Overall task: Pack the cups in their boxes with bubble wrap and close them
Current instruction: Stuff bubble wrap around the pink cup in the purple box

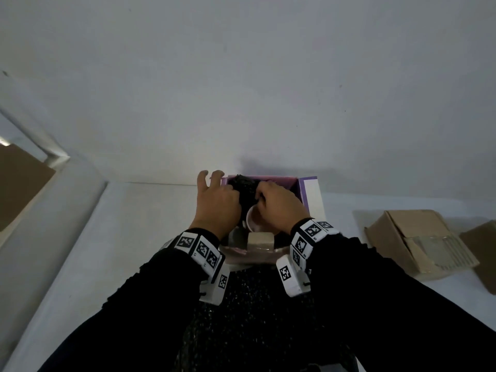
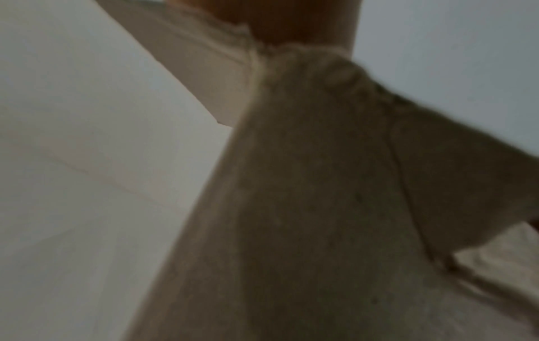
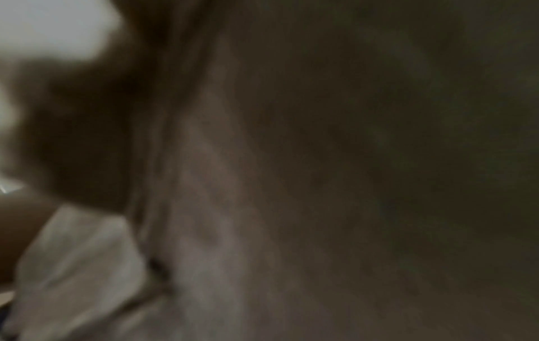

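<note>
A dark bundle (image 1: 243, 190) is gripped inside the purple box (image 1: 302, 193) by the left hand (image 1: 216, 204) and right hand (image 1: 279, 206); just nearer lies a pale cup (image 1: 253, 220), closest to the right hand.

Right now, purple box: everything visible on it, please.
The purple box is open-topped card, lilac inside, its right outer face white with purple edging. It sits upright on the white table against the wall. Both hands reach in, handling something dark; a pale cup shows inside.
</note>
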Action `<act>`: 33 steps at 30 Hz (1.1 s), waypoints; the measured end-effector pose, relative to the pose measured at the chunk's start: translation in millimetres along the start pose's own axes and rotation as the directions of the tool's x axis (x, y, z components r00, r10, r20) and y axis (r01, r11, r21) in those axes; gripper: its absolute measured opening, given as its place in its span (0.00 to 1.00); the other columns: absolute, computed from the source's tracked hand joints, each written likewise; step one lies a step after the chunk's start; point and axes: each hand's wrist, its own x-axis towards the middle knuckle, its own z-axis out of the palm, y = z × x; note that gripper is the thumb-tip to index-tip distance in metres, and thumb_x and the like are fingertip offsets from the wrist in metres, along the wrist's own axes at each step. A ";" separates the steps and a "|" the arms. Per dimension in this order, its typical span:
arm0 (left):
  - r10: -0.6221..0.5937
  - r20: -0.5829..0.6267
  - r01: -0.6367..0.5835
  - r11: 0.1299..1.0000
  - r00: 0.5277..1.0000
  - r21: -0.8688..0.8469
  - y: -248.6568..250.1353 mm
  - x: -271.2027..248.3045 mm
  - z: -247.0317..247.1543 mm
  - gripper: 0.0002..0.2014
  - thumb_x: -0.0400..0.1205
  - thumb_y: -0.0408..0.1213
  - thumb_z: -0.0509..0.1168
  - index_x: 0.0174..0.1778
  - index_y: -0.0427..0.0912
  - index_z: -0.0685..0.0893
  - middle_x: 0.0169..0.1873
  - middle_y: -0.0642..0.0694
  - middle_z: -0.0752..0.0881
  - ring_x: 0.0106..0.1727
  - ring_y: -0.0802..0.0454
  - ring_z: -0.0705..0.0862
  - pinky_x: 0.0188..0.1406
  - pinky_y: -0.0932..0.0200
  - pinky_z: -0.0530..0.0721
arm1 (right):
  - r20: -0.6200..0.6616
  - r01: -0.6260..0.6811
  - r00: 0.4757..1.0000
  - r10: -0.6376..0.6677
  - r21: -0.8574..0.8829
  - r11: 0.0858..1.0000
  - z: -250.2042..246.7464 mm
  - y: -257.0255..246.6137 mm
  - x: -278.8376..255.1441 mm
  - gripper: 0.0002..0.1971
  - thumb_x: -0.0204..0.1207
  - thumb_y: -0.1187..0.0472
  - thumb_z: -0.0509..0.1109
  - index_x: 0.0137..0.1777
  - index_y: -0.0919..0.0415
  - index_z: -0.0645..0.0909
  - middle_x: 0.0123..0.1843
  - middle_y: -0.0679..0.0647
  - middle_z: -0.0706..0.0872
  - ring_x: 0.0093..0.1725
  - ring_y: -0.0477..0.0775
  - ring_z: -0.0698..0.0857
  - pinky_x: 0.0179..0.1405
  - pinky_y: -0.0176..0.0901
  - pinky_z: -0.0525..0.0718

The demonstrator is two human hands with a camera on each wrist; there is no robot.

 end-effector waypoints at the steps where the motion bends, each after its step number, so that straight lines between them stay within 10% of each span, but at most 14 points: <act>1: -0.007 0.001 0.007 1.000 1.000 -0.004 -0.2 0.1 1.2 0.03 0.70 0.39 0.67 0.34 0.49 0.86 0.35 0.50 0.87 0.61 0.42 0.80 0.71 0.36 0.54 | 0.003 -0.005 1.000 0.005 0.017 1.000 0.8 -0.1 -0.1 0.07 0.79 0.60 0.61 0.56 0.55 0.71 0.46 0.55 0.86 0.40 0.58 0.85 0.44 0.54 0.85; 6: -0.035 -0.027 0.035 0.999 0.999 -0.015 -1.5 0.9 7.2 0.16 0.75 0.41 0.65 0.58 0.44 0.78 0.44 0.46 0.88 0.61 0.41 0.81 0.74 0.33 0.51 | 0.010 0.052 0.999 -0.051 -0.043 0.998 5.5 2.7 4.2 0.18 0.81 0.53 0.56 0.70 0.52 0.65 0.53 0.58 0.88 0.47 0.64 0.87 0.48 0.58 0.85; 15: 0.050 0.294 -0.090 0.988 0.955 0.125 3.8 5.0 -8.5 0.14 0.81 0.45 0.57 0.56 0.56 0.86 0.62 0.50 0.81 0.76 0.40 0.63 0.71 0.25 0.29 | 0.150 0.003 0.987 0.057 -0.374 0.928 12.2 6.3 5.8 0.22 0.84 0.47 0.49 0.69 0.54 0.76 0.69 0.56 0.82 0.72 0.64 0.69 0.69 0.63 0.62; 22: 0.050 0.363 -0.071 0.996 0.931 0.045 7.0 -10.9 -21.5 0.15 0.80 0.46 0.57 0.58 0.56 0.86 0.60 0.54 0.83 0.84 0.40 0.50 0.72 0.23 0.30 | 0.019 0.067 0.998 -0.064 -0.233 0.970 -13.3 -5.7 -7.4 0.17 0.80 0.53 0.61 0.66 0.54 0.82 0.65 0.56 0.81 0.66 0.59 0.76 0.65 0.57 0.75; 27: 0.072 0.263 -0.070 0.997 0.962 -0.017 8.2 -47.1 -35.8 0.15 0.78 0.48 0.59 0.56 0.54 0.87 0.57 0.54 0.86 0.80 0.45 0.63 0.79 0.37 0.51 | -0.237 0.156 0.961 -0.141 0.046 0.987 -26.3 -10.3 -62.3 0.09 0.72 0.60 0.69 0.51 0.51 0.84 0.46 0.46 0.86 0.46 0.50 0.83 0.49 0.53 0.82; 33: 0.094 -0.022 -0.096 0.943 0.995 -0.320 17.5 -109.4 -33.8 0.14 0.76 0.38 0.61 0.51 0.43 0.89 0.54 0.44 0.86 0.59 0.43 0.83 0.55 0.47 0.83 | -0.358 0.157 0.914 -0.193 -0.127 0.979 9.4 -9.4 -167.5 0.10 0.79 0.50 0.64 0.44 0.54 0.83 0.41 0.50 0.86 0.43 0.57 0.83 0.42 0.49 0.73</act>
